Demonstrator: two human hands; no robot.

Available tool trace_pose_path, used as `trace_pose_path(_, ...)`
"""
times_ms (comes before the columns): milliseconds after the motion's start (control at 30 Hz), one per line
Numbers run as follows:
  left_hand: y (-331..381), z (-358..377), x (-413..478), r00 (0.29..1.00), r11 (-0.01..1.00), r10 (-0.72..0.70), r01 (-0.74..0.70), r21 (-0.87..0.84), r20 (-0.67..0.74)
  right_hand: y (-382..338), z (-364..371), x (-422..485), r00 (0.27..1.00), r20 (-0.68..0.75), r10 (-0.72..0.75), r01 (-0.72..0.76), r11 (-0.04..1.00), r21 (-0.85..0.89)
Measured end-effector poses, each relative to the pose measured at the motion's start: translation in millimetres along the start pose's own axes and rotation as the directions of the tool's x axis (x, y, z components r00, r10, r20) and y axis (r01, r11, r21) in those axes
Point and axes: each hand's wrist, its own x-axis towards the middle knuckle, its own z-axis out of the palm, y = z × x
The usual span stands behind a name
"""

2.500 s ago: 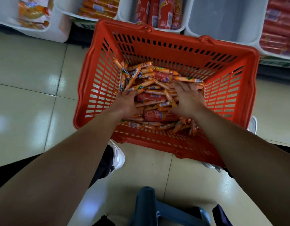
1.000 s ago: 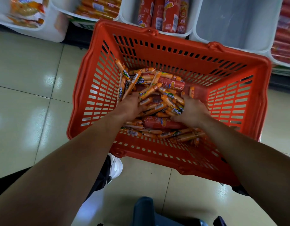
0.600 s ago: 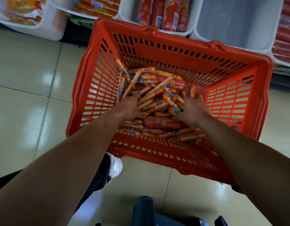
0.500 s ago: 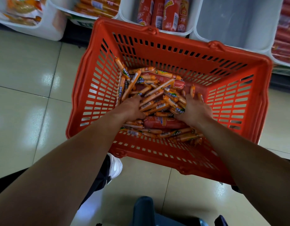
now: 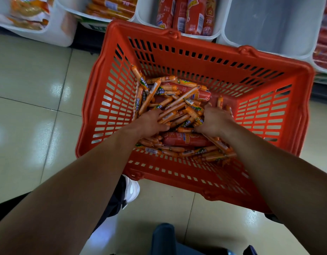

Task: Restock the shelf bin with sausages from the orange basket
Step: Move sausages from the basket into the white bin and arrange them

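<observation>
The orange basket [image 5: 111,100] stands on the floor before me, holding a heap of small orange sausages [image 5: 177,107] and a few thick red ones [image 5: 186,139]. Both hands are down in the heap. My left hand [image 5: 151,124] curls its fingers round one side of a bundle of small sausages. My right hand [image 5: 214,122] curls round the other side, so the bundle is pressed between them. An empty white shelf bin [image 5: 269,24] sits just beyond the basket's far right corner.
White shelf bins line the top: packets at far left [image 5: 30,13], orange sausages [image 5: 111,8], thick red sausages [image 5: 186,13] and more red ones at far right [image 5: 324,39]. My white shoe [image 5: 132,190] is by the basket's near edge. Tiled floor lies to the left.
My hands have drawn closer together in the heap, gathering small sausages into a bundle between them. The basket has stayed in place.
</observation>
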Motion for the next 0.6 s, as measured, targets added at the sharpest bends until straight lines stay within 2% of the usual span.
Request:
trace_pose_path(67,1,-5,-3,1.000,0.999,-0.007,0.007,-0.048,0.005,3,-2,-1,1.000,0.020,-0.003,0.002,0.999,0.048)
trace_pose_path(233,11,-16,-25,0.999,1.000,-0.003,0.004,0.012,-0.048,5,-16,-22,0.998,0.045,0.046,-0.057,0.960,0.275)
trace_pose_path(433,32,-33,-65,0.991,1.000,-0.021,0.023,0.010,-0.128,4,-42,-53,0.999,0.010,0.048,-0.049,0.947,0.316)
trace_pose_path(600,61,-59,-111,0.979,0.997,0.028,-0.013,0.075,-0.202,1,-80,-100,0.997,-0.066,-0.031,0.054,0.920,0.388)
